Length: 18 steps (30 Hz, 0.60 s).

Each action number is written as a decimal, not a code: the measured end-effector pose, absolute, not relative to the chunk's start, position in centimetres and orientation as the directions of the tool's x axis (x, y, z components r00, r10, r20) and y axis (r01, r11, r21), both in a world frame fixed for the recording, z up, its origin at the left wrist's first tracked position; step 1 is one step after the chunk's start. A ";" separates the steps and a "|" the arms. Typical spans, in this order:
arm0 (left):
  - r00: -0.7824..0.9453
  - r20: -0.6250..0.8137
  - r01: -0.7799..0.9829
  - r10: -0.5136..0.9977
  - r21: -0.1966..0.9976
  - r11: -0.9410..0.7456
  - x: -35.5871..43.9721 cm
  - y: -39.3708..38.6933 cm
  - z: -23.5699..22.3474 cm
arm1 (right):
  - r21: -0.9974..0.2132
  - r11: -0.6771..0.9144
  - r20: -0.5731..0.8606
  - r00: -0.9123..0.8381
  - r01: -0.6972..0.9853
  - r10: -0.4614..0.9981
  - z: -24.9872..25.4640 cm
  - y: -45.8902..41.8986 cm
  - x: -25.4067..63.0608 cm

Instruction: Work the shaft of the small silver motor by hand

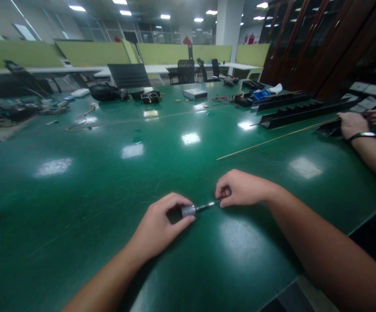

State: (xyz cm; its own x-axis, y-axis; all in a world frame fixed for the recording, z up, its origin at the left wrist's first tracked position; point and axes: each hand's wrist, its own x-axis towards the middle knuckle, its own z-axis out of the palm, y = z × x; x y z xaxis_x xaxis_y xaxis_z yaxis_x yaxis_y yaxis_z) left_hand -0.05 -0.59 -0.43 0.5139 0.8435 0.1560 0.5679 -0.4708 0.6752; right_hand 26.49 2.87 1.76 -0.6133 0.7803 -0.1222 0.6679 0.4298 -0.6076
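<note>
Between thumb and fingers, my left hand (160,223) grips a short silver metal cylinder (188,211) lying close over the green table (103,182). A thin rod (204,206) with a bright tip sticks out of the cylinder to the right. At that tip, my right hand (235,189) pinches a small dark piece (219,200) that looks like a coil or spring. Whether the piece touches the rod I cannot tell, and the fingers hide part of it.
A co-worker's hands (353,125) work at the right by long black channels (305,113). A thin brass-coloured rod (256,147) lies beyond my right hand. Further back are a grey box (195,93), a cable (77,123), tools, and piled electronics (49,105) at left.
</note>
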 end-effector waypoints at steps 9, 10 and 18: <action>0.521 0.175 0.543 0.836 0.688 -0.482 0.0 -0.6 -0.5 | -0.645 0.548 0.047 -0.688 0.533 0.724 0.3 1.9 23.4; 0.518 0.184 0.540 0.835 0.687 -0.486 0.0 -0.6 -0.6 | -0.631 0.570 0.092 -0.679 0.526 0.729 0.1 1.8 22.8; 0.507 0.205 0.553 0.838 0.668 -0.498 0.1 -0.7 -0.5 | -0.564 0.616 0.163 -0.656 0.550 0.736 -0.5 1.5 21.7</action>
State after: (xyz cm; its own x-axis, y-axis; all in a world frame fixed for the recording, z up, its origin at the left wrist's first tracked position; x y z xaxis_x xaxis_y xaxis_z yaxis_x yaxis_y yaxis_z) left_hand 0.06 -0.70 -0.51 0.5065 0.8376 0.2047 0.5531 -0.4978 0.6681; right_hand 21.71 1.54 -0.51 -0.6565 0.7365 0.1633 0.5503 0.6156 -0.5641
